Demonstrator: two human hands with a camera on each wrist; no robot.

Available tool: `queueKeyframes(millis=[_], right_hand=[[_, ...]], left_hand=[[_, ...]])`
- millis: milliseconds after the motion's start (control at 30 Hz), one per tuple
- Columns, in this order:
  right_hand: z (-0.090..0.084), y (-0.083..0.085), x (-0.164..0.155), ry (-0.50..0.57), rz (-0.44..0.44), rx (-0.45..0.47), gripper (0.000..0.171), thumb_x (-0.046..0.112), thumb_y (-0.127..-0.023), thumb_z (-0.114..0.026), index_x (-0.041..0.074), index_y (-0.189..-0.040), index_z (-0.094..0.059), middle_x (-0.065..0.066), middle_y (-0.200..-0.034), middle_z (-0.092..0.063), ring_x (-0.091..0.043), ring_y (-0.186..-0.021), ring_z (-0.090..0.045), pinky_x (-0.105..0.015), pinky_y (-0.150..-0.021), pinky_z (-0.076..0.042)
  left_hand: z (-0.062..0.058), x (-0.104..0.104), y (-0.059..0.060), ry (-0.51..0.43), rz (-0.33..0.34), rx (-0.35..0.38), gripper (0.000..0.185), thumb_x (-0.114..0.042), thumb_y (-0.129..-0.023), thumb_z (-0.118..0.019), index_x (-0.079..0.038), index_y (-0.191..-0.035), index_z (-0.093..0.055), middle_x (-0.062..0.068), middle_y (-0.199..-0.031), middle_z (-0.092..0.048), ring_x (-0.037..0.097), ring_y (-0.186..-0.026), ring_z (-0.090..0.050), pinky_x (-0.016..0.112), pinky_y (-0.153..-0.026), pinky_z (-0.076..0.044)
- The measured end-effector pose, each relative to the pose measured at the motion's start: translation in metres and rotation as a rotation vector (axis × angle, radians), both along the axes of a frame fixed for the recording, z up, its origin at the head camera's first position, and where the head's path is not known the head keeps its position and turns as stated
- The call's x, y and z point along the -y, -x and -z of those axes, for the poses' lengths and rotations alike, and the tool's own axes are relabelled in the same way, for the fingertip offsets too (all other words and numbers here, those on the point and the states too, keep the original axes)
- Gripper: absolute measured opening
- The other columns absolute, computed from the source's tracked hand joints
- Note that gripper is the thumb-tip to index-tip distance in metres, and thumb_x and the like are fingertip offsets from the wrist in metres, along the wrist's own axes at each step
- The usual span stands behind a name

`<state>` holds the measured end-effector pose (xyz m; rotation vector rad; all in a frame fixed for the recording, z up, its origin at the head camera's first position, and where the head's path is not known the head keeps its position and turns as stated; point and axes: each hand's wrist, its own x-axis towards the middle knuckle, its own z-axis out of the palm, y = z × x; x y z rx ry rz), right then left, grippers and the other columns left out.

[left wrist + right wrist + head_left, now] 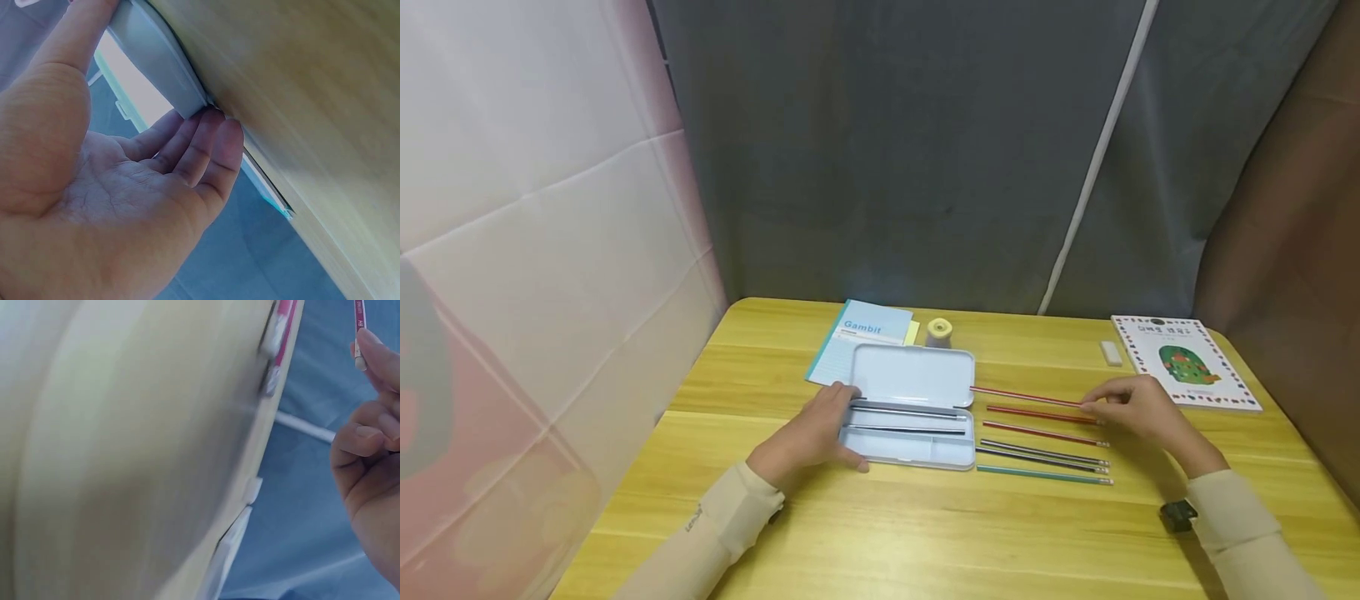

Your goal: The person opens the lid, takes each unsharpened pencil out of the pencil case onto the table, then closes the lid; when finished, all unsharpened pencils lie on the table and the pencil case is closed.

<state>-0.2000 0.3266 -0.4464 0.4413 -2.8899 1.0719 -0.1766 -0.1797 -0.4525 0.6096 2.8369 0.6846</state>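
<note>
Steadying the open pencil case (913, 417), the left hand (815, 433) is laid against its left end, thumb and fingers curled round the corner. A red pencil (1026, 397) is pinched at its eraser end by the right hand (1138, 408), tip pointing toward the case. Just nearer than that grip, five more pencils (1045, 454) are lined up on the table (925, 533). Beyond it, a book (1183, 362) and eraser (1110, 352) are seen.
</note>
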Motion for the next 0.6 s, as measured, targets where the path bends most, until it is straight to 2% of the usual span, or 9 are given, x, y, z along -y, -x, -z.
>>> queueKeyframes(millis=[267, 367, 600], right_hand=[[0.006, 0.007, -0.016, -0.010, 0.015, 0.028, 0.009, 0.018, -0.094, -0.083, 0.010, -0.096, -0.085, -0.004, -0.064, -0.062, -0.003, -0.060, -0.043, -0.024, -0.060, -0.041], [0.007, 0.011, -0.016, -0.029, 0.014, 0.027, 0.009, 0.018, -0.093, -0.083, 0.010, -0.096, -0.085, -0.003, -0.064, -0.062, -0.003, -0.060, -0.043, -0.024, -0.059, -0.040], [0.009, 0.019, -0.011, -0.058, -0.018, 0.045, 0.010, 0.018, -0.094, -0.083, 0.008, -0.094, -0.085, -0.003, -0.073, -0.072, -0.002, -0.060, -0.044, -0.024, -0.058, -0.040]], left_hand=[[0.002, -0.001, 0.001, -0.003, -0.028, 0.027, 0.111, -0.040, -0.066, -0.103, 0.001, -0.150, -0.044, 0.015, -0.136, -0.055, 0.029, -0.125, -0.048, 0.048, -0.115, -0.046], [0.002, -0.001, 0.001, 0.001, -0.029, 0.026, 0.111, -0.041, -0.066, -0.103, 0.000, -0.150, -0.044, 0.014, -0.137, -0.055, 0.029, -0.125, -0.049, 0.048, -0.115, -0.046], [0.003, 0.000, 0.002, 0.009, -0.015, 0.014, 0.111, -0.042, -0.066, -0.103, 0.002, -0.150, -0.044, 0.015, -0.136, -0.055, 0.030, -0.124, -0.048, 0.049, -0.114, -0.046]])
